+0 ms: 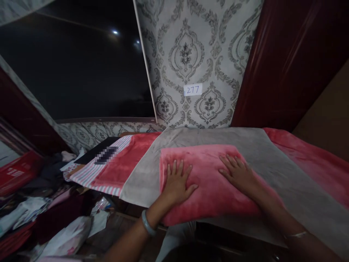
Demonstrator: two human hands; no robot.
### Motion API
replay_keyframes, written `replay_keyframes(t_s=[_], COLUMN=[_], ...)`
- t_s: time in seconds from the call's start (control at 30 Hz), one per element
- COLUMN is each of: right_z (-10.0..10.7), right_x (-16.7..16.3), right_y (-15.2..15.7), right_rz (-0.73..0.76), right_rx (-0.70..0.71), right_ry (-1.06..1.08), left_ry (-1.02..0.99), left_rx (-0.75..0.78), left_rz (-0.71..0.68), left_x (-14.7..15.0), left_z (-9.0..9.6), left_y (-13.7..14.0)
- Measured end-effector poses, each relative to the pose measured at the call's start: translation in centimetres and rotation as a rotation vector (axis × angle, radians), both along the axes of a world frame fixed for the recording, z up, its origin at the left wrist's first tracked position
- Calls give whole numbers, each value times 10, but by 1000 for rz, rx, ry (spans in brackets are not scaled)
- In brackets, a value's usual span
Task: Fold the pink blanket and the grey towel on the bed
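A thick pink plush blanket [207,182], folded into a rough rectangle, lies in front of me. Flat on its left part rests my left hand [177,183], fingers spread and thumb pointing right. My right hand [238,173] presses on the upper right part, its fingers also apart. Neither hand grips the cloth. Beneath the folded blanket spreads a grey cloth [144,178] with red-pink areas at both sides. Layered fold edges show along the blanket's left side.
A large dark television [81,65] hangs on the patterned wall. A paper label [193,89] reading 277 is stuck there. Striped cloth [84,176] and a blurred-out dark object [107,155] lie at the left. Heaped clothes [62,218] fill the lower left, beside a red box [19,173].
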State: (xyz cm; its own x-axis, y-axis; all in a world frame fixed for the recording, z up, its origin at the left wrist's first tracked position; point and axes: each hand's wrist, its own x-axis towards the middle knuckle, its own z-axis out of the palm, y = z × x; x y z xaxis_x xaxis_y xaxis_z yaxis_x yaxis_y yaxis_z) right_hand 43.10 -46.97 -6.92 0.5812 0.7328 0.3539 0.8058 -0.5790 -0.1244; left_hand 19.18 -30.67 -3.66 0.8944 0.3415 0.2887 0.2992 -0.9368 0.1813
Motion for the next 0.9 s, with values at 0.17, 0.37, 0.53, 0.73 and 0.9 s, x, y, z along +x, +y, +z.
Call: replay_keyframes(t_s=[0.17, 0.37, 0.53, 0.73, 0.9], right_z=[-35, -31, -31, -24, 10], right_x=[4, 5, 2, 18, 64], right_y=[-8, -6, -6, -6, 2], right_rz=[-20, -9, -4, 37, 40], right_rx=[2, 15, 23, 15, 309], right_ry=[-23, -29, -39, 134, 383], left_ry=[-37, -20, -7, 65, -177], left_rx=[23, 20, 66, 45, -295], left_rz=[48, 59, 132, 286, 275], left_x=[-12, -9, -18, -37, -13], left_z=[-29, -24, -23, -1, 26], left_y=[3, 6, 16, 40, 100])
